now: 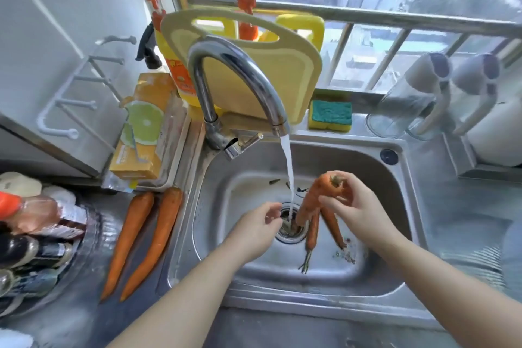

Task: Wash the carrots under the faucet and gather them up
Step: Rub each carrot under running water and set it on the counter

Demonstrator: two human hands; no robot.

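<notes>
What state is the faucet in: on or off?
On. A white stream of water falls from the faucet spout onto the sink drain, beside the carrot the right hand holds.

Orange carrots (158, 237); silver faucet (201, 93) and sink (254, 277); yellow-and-teal sponge (330, 114); cream cutting board (296, 79).

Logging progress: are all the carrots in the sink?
No: one carrot and another carrot lie on the counter left of the sink.

Free room on sink (248, 263) front-left floor; faucet (240, 65) arches over back, held carrot (313, 195) plus two loose carrots (312, 232) block right of drain (285, 234).
</notes>
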